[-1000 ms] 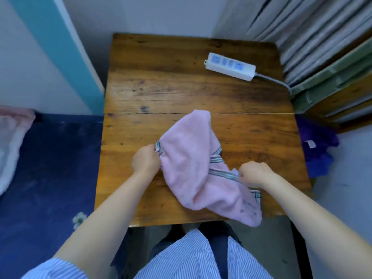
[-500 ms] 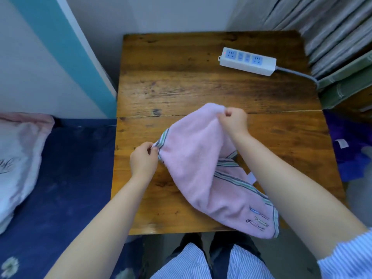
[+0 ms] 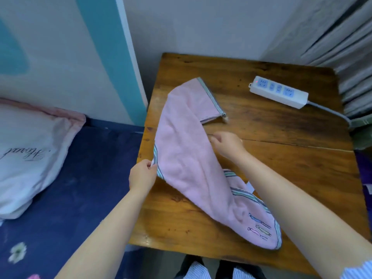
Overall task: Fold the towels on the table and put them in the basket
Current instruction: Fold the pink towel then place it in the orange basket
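A pink towel [image 3: 187, 150] with striped borders lies diagonally across the wooden table [image 3: 281, 162]. Its far end is folded over, with the corner near the table's middle, and its near end with small embroidered figures reaches the front edge. My left hand [image 3: 142, 176] pinches the towel's striped left edge at the table's left side. My right hand [image 3: 227, 144] hovers at the towel's right edge with curled fingers, its fingertips touching or nearly touching the cloth. Whether it grips the cloth is unclear. No basket is in view.
A white power strip [image 3: 278, 92] with a grey cable lies at the table's far right. A bed with a dark blue sheet [image 3: 76, 188] and a pale pillow [image 3: 30, 150] adjoins the table's left side. Grey curtains [image 3: 346, 43] hang at the right.
My right hand carried the towel's corner away from me, laid it on the table and drew back. The towel now lies stretched out longer. The left hand kept its pinch and moved left.
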A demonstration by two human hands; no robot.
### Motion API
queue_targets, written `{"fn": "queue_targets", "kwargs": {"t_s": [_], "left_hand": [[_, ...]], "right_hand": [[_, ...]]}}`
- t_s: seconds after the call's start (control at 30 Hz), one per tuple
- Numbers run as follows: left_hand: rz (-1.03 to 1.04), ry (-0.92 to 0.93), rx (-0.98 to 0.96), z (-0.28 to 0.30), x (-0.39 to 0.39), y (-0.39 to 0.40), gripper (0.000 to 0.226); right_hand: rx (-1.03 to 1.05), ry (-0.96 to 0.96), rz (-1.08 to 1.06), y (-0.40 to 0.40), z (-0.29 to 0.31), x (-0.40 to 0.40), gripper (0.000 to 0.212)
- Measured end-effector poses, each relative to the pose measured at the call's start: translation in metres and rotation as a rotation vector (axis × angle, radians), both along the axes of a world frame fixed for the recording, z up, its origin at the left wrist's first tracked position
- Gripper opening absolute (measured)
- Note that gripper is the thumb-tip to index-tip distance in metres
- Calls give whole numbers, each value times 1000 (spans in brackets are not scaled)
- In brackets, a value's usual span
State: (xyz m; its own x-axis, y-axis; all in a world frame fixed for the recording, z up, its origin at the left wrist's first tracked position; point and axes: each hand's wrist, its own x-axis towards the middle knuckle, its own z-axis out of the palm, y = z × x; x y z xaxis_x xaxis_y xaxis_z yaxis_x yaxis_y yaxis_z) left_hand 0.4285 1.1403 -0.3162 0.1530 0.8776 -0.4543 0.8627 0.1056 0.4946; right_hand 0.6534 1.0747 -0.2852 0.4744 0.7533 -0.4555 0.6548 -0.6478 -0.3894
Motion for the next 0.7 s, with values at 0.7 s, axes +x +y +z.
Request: {"fn": "queue_targets", "kwargs": {"t_s": [0.7], "left_hand": [[91,-268,-19,-10,-33,-27,18]], "right_hand": [[226,208,239,-69,-31,-94,39]]}}
